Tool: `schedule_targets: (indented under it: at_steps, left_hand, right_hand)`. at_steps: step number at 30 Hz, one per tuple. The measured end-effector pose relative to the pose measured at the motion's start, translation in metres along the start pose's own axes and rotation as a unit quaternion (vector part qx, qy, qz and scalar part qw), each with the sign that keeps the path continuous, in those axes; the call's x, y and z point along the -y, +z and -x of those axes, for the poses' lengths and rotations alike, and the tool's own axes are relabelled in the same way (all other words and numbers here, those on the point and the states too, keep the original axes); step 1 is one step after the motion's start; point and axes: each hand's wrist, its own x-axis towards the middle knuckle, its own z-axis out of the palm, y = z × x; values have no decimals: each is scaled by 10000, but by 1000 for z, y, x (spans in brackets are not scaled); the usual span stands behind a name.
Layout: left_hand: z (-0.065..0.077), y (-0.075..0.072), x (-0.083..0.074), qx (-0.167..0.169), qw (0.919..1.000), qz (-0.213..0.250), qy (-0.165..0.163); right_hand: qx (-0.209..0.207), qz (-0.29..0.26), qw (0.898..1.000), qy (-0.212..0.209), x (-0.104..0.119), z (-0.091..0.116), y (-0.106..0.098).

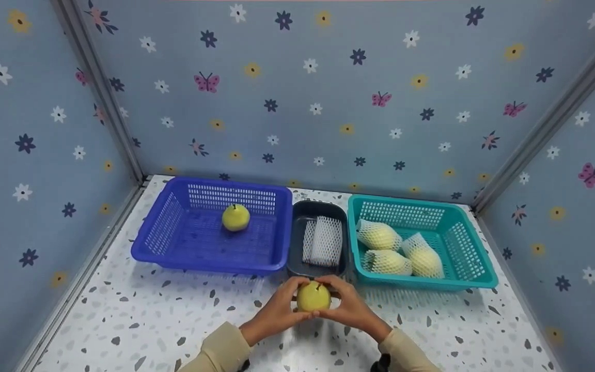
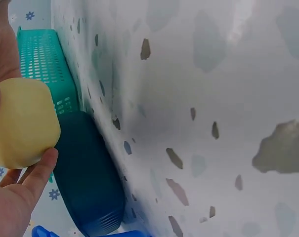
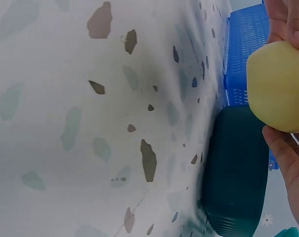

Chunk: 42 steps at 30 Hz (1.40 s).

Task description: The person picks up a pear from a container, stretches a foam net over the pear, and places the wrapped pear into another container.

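Between both hands, just in front of the dark tray, a round yellow pear (image 1: pixel 314 296) is held with its stem upward. The left hand (image 1: pixel 278 311) grips its left side, thumb low and fingers at the top. My right hand (image 1: pixel 351 308) holds the opposite side the same way, and the two thumbs meet below the pear. In the left wrist view, left fingertips (image 2: pixel 49 157) press the pear's smooth skin (image 2: pixel 25 123). The right wrist view has the bare pear (image 3: pixel 277 86) above the tabletop, with right fingers (image 3: pixel 277 140) against it.
A dark tray (image 1: pixel 321 207) holding white foam nets (image 1: pixel 327 241) stands behind the hands. Left of it, a blue basket (image 1: pixel 199 250) contains another pear (image 1: pixel 236 217). On the right, a teal basket (image 1: pixel 465 283) holds three net-wrapped fruits (image 1: pixel 425 261). Patterned panels (image 1: pixel 297 119) enclose the speckled table (image 1: pixel 173 320).
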Motion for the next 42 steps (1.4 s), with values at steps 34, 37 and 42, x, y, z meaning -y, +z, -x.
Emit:
schedule_targets:
  at_steps: [34, 37, 42]
  left_hand:
    - [10, 17, 24, 14, 9997, 83, -227]
    - [9, 17, 23, 29, 9996, 59, -276]
    - [8, 18, 22, 30, 9993, 79, -365]
  right_hand:
    - [349, 214, 9988, 276, -53, 9, 20]
    - [368, 174, 9986, 327, -45, 9, 19]
    - [513, 85, 9982, 312, -23, 6, 12]
